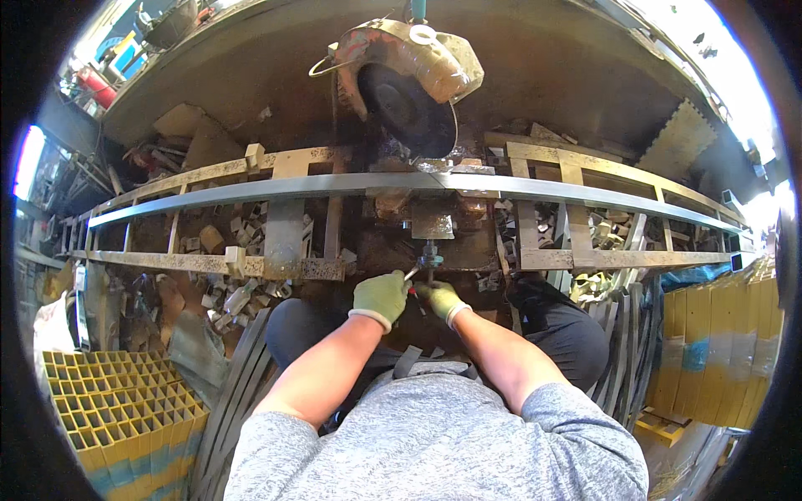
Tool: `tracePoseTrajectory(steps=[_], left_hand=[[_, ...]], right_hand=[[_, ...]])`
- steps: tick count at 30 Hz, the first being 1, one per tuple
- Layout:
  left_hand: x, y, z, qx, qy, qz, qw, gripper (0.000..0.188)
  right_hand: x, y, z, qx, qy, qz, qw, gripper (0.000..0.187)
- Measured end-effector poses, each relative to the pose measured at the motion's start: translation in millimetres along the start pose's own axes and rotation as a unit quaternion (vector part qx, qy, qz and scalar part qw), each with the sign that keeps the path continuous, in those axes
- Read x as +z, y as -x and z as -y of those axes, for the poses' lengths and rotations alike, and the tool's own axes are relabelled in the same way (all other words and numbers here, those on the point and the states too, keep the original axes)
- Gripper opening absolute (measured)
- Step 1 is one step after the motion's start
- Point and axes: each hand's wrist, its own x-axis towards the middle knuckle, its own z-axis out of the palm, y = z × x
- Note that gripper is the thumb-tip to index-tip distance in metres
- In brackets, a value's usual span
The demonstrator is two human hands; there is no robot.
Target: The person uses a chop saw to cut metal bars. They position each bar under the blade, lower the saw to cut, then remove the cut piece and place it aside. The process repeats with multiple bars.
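Note:
My left hand [382,299], in a yellow-green glove, is closed around a short metal handle [412,273] at the front of a vise screw [431,250]. Close beside it, my gloved right hand [439,298] has its fingers curled just below the screw; what they grip is hidden. A small red piece [412,290] shows between the hands. Beyond them, a long grey metal tube [276,187] lies crosswise through the vise jaws [433,221]. Above the tube, a cut-off saw [451,63] carries a dark round disc [399,104].
Slatted metal support frames [221,262] extend left and right under the tube. Short offcuts [246,301] litter the floor. Stacked yellow tubes [125,401] stand at the lower left, with a wrapped yellow stack [718,334] at the right. Long bars [242,384] lie beside my legs.

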Motion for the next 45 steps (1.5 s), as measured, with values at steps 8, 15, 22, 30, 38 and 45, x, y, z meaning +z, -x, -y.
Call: tracePoseTrajectory(steps=[8, 15, 22, 30, 38, 45], left_hand=[[190, -80, -41, -0.143, 0.288, 0.064, 0.945, 0.055], [80, 27, -67, -0.011, 0.881, 0.193, 0.432, 0.049], [-127, -21, 45, -0.098, 0.61, -0.011, 0.786, 0.054], [-131, -149, 111, -0.191, 0.836, -0.221, 0.465, 0.038], [-146, -124, 89, -0.135, 0.794, -0.328, 0.494, 0.039], [-141, -55, 73, -0.14, 0.817, -0.219, 0.515, 0.033]], right_hand=[[-120, 153, 154, -0.008, 0.132, 0.118, 0.984, 0.07], [-43, 252, 247, -0.148, 0.036, 0.173, 0.973, 0.05], [-65, 251, 224, -0.183, -0.056, 0.143, 0.971, 0.042], [-31, 251, 193, -0.172, -0.144, 0.011, 0.974, 0.038], [-28, 257, 237, -0.251, -0.09, -0.058, 0.962, 0.035], [4, 206, 319, -0.555, 0.401, -0.192, 0.703, 0.063]])
